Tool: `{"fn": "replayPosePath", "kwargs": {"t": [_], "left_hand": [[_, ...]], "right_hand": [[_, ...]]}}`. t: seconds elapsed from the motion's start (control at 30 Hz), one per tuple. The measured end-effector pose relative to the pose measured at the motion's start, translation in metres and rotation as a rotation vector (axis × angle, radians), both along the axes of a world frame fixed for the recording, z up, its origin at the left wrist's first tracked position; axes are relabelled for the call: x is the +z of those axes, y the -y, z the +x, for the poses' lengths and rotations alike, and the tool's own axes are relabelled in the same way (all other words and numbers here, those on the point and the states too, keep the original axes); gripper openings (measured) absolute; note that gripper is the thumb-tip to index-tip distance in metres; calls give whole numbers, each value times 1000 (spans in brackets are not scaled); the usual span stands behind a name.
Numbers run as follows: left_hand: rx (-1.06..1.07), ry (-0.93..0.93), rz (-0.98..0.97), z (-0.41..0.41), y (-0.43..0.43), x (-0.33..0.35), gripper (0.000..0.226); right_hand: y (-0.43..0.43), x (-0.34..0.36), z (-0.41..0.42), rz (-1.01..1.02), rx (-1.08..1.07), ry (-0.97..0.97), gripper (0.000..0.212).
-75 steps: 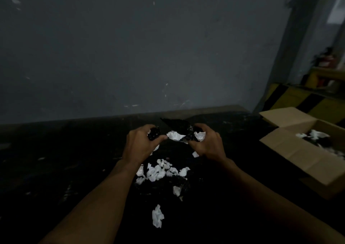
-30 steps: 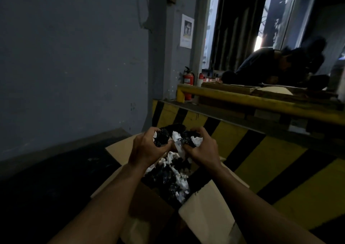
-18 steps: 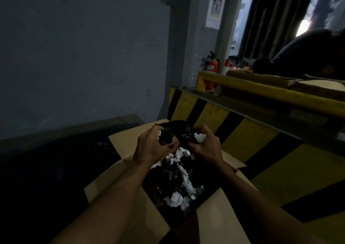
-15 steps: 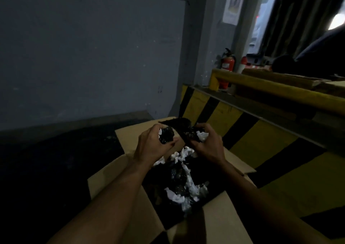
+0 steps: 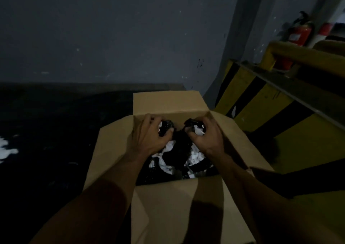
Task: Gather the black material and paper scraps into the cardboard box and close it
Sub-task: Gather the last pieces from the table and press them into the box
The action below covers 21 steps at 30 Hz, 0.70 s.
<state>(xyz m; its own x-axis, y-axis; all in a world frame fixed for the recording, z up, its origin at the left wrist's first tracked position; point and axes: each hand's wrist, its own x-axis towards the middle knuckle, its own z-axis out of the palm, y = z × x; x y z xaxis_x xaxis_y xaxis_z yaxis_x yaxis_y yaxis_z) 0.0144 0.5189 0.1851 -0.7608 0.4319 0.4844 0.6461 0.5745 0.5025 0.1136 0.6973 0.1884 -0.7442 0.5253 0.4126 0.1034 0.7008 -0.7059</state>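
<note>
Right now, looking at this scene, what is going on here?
A person's left hand and right hand each grip a clump of black material and paper scraps over the open cardboard box. More of both already lies inside. Its flaps are open, and white scraps lie on the dark surface at left.

Open cardboard box [image 5: 168,215] — black material [image 5: 179,150], paper scraps [image 5: 195,156] inside

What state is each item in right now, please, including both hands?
Cardboard box: open, flaps spread.
Left hand: grips black material and paper over the box.
Right hand: grips black material and paper too.
Box contents: black and white scraps piled.
Floor scraps: lying far left, ungathered.
</note>
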Motion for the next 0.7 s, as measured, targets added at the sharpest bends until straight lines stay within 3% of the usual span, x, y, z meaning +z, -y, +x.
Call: {"fn": "replayPosePath", "kwargs": {"t": [0.37, 0.7], "left_hand": [[-23, -32, -114, 13, -11, 9, 50], [21, 43, -187, 33, -20, 34, 66]], "right_hand": [[-11, 5, 9, -62, 1, -25, 46], [-13, 12, 20, -68, 21, -49, 33]]}}
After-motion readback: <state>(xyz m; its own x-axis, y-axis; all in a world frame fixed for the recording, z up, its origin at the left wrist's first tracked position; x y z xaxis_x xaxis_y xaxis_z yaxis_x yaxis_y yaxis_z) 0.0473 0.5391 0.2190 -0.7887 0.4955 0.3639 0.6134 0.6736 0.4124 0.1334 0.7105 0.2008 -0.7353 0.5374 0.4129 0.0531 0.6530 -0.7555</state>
